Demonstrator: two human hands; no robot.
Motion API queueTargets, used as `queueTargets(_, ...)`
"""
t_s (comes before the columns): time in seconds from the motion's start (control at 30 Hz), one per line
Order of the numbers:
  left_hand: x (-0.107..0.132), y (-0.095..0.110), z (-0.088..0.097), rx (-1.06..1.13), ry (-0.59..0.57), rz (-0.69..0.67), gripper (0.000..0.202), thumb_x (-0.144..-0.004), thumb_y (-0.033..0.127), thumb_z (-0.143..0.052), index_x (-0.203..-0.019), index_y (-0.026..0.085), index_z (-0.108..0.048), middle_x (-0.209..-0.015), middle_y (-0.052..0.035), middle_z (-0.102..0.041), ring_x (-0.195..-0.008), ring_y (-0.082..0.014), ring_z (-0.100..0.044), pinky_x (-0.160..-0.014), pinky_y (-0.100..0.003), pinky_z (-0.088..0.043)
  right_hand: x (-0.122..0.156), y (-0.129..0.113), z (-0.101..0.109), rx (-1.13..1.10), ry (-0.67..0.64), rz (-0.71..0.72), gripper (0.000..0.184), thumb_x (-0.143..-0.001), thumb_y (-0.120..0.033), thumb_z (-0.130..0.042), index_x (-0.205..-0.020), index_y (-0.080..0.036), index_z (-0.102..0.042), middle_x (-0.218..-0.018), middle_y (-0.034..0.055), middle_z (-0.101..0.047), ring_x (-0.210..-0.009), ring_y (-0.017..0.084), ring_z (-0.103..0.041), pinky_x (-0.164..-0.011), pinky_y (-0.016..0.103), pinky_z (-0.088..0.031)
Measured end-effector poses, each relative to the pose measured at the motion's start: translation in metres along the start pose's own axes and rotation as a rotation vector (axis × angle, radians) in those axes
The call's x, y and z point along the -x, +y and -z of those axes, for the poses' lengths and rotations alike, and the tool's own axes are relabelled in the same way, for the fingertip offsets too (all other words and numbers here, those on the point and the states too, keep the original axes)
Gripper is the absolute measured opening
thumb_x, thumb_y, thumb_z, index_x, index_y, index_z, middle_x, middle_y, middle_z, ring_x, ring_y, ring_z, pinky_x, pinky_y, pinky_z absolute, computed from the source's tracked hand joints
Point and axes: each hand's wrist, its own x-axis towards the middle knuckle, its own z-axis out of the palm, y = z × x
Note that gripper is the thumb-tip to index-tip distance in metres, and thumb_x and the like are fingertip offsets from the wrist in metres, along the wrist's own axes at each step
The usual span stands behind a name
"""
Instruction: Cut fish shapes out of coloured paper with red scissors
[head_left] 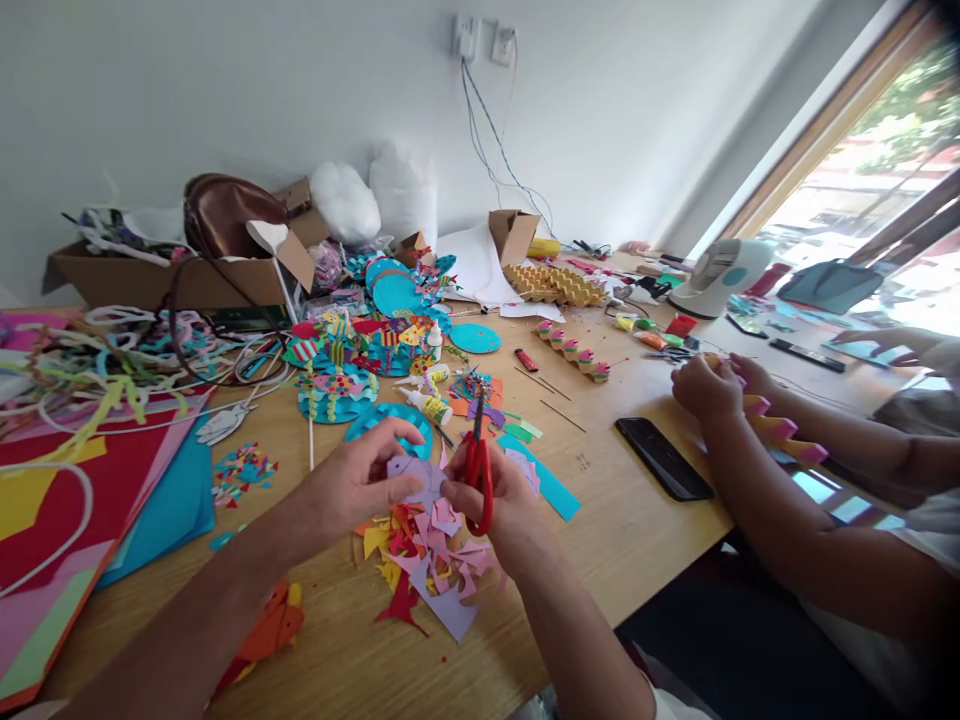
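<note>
My left hand [360, 480] pinches a small lilac paper piece [420, 478] over the wooden table [600, 520]. My right hand [501, 500] grips red-handled scissors [478, 462], blades pointing up and away, beside the lilac piece. Under both hands lies a heap of paper scraps [427, 560] in pink, lilac, yellow and red.
Coloured paper sheets [82, 520] lie at the left. Craft decorations and glue bottles [427, 402] crowd the middle. A black phone [663, 457] lies to the right. Another person's hands [712, 390] hold a folded paper chain. Cardboard boxes [180, 270] stand at the back.
</note>
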Motion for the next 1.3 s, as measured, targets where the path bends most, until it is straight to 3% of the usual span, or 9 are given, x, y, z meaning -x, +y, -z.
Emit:
queueTargets(0.13,-0.005,-0.004,-0.007,0.186,0.164,-0.050,0.024,-0.080,0.042,-0.057,-0.092,0.022,-0.056,-0.068,0.0027,-0.058,-0.065,-0.0148,-0.055,-0.063,-0.026,-0.046,-0.002,0.002,-0.010,-0.165,0.246,0.106,0.018,-0.063,-0.017,-0.071,-0.074,-0.018,-0.056,-0.064,-0.0058,-0.056,-0.051,0.007,-0.047,-0.049,0.019,-0.036)
queueTargets(0.23,-0.011,0.001,-0.022,0.223,0.182,-0.075,0.017,-0.075,0.037,-0.061,-0.079,0.020,-0.061,-0.073,0.0006,-0.062,-0.071,-0.0164,-0.058,-0.071,-0.028,-0.048,-0.005,0.003,-0.021,-0.238,0.285,0.112,0.020,-0.063,-0.019,-0.072,-0.076,-0.018,-0.056,-0.062,-0.0057,-0.056,-0.050,0.007,-0.046,-0.048,0.019,-0.036)
queueTargets(0.3,-0.015,0.005,-0.030,0.249,0.244,-0.073,0.012,-0.069,0.031,-0.063,-0.074,0.020,-0.063,-0.073,-0.0001,-0.065,-0.075,-0.0182,-0.059,-0.073,-0.029,-0.049,-0.005,0.003,-0.025,-0.253,0.274,0.107,0.021,-0.062,-0.020,-0.072,-0.076,-0.018,-0.056,-0.063,-0.0057,-0.056,-0.051,0.007,-0.046,-0.049,0.019,-0.037)
queueTargets(0.4,-0.016,0.007,-0.031,0.286,0.327,-0.036,0.010,-0.064,0.028,-0.063,-0.070,0.020,-0.065,-0.066,0.0019,-0.064,-0.066,-0.0156,-0.057,-0.065,-0.026,-0.048,-0.002,0.001,-0.025,-0.170,0.217,0.080,0.021,-0.066,-0.026,-0.071,-0.077,-0.019,-0.054,-0.063,-0.0054,-0.055,-0.051,0.008,-0.046,-0.048,0.019,-0.036)
queueTargets(0.53,-0.011,0.006,-0.019,0.336,0.386,0.008,0.010,-0.066,0.027,-0.063,-0.062,0.018,-0.061,-0.057,0.0041,-0.058,-0.057,-0.0117,-0.052,-0.059,-0.023,-0.046,0.011,0.000,-0.013,0.136,-0.030,-0.006,0.029,-0.081,-0.041,-0.057,-0.065,-0.018,-0.048,-0.054,-0.0040,-0.048,-0.049,0.010,-0.044,-0.047,0.022,-0.034)
queueTargets(0.63,-0.007,0.009,-0.013,0.384,0.364,0.066,0.012,-0.068,0.029,-0.062,-0.067,0.018,-0.061,-0.061,0.0029,-0.062,-0.060,-0.0126,-0.057,-0.061,-0.025,-0.049,0.024,0.006,-0.004,0.327,-0.181,-0.071,0.036,-0.086,-0.044,-0.049,-0.060,-0.020,-0.042,-0.053,-0.0038,-0.044,-0.048,0.010,-0.041,-0.046,0.022,-0.031)
queueTargets(0.77,-0.006,0.015,-0.012,0.405,0.323,0.121,0.014,-0.066,0.031,-0.062,-0.064,0.017,-0.058,-0.059,0.0023,-0.061,-0.058,-0.0131,-0.058,-0.056,-0.025,-0.050,0.033,0.009,-0.001,0.477,-0.212,-0.130,0.039,-0.087,-0.046,-0.049,-0.058,-0.020,-0.039,-0.052,-0.0028,-0.045,-0.048,0.010,-0.040,-0.044,0.022,-0.027)
queueTargets(0.93,-0.006,0.016,-0.013,0.414,0.264,0.156,0.012,-0.066,0.029,-0.061,-0.065,0.017,-0.058,-0.058,0.0022,-0.062,-0.057,-0.0128,-0.060,-0.056,-0.025,-0.052,0.032,0.001,-0.004,0.476,-0.220,-0.172,0.043,-0.084,-0.054,-0.048,-0.058,-0.020,-0.040,-0.051,-0.0031,-0.042,-0.047,0.010,-0.040,-0.044,0.023,-0.027)
queueTargets(1.3,-0.005,0.014,-0.011,0.441,0.188,0.172,0.013,-0.063,0.027,-0.062,-0.068,0.016,-0.058,-0.057,0.0025,-0.062,-0.052,-0.0105,-0.058,-0.051,-0.023,-0.050,0.030,0.003,-0.002,0.461,-0.246,-0.165,0.042,-0.087,-0.047,-0.051,-0.058,-0.020,-0.038,-0.051,-0.0049,-0.038,-0.046,0.009,-0.035,-0.043,0.022,-0.024)
